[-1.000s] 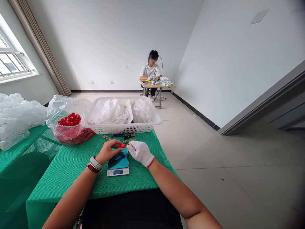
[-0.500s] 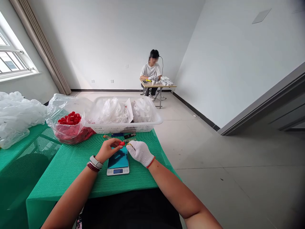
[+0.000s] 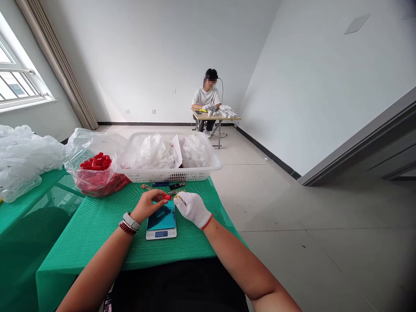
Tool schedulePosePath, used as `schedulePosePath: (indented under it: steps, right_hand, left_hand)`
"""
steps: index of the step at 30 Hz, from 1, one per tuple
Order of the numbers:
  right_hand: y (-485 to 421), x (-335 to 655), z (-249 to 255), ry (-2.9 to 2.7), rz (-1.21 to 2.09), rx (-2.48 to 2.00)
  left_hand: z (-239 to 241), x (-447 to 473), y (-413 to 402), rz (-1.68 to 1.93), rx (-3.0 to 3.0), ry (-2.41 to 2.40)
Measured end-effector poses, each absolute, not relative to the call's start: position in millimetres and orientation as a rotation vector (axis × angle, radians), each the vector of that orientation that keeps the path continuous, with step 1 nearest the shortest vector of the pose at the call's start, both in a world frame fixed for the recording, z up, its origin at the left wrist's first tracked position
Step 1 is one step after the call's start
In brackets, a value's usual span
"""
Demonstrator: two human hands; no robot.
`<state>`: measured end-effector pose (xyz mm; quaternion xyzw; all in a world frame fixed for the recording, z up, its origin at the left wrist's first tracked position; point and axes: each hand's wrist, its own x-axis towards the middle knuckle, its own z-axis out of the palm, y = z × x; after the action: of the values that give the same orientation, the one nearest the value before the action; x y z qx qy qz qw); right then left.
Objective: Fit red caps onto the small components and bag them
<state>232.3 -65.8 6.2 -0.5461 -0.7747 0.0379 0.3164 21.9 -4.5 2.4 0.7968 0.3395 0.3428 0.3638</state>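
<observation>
Red plastic sits at the centre of my view: a small red piece [image 3: 167, 197], pinched between the thumb and fingers of the bare left hand [image 3: 148, 204]. The right hand [image 3: 193, 209], in a white knitted glove, has its fingers curled together, pinching a small yellowish item [image 3: 177, 197]; I cannot tell what it is. The two held things nearly meet, with a narrow gap seeming to separate them, above the far end of a kitchen-style scale [image 3: 162, 216].

Taking the scale as the dial's centre, I judge that close two-handed work like this goes best with a still left pinch, the red piece's end exposed, and short right-hand strokes angled away from the bare fingertips. Resting neither wrist on the plate would spare the scale.

At twelve o'clock, small loose objects, one a blue strip [image 3: 160, 183], lie before a white slotted basket [image 3: 152, 175]; I would not push far that way. At ten, a clear plastic bag [image 3: 74, 145] of red pieces bulges onto the green-covered table [image 3: 97, 229]. The table's near edge is at six, against the lap; its right edge runs down past three, beyond which grey floor [image 3: 276, 208] gives the right elbow the most swing.
</observation>
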Motion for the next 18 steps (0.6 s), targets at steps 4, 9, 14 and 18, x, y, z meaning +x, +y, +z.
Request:
schedulePosePath:
  steps: [4,9,14,18]
  right_hand:
    - [-63.6,233.3,4.2,-1.999,0.089,-1.45]
    - [-64.4,231.5,1.4,-2.035,0.122,-1.358]
    - [-63.5,228.5,-1.1,-2.035,0.101,-1.406]
    - [-63.0,230.0,0.1,-1.972,0.084,-1.422]
  left_hand:
    - [4.7,21.7,-4.3,0.879,2.143,0.821]
    - [5.0,22.1,-4.0,0.907,2.135,0.876]
    - [4.5,21.9,-4.2,0.934,2.07,0.907]
    - [4.7,21.7,-4.0,0.904,2.156,0.826]
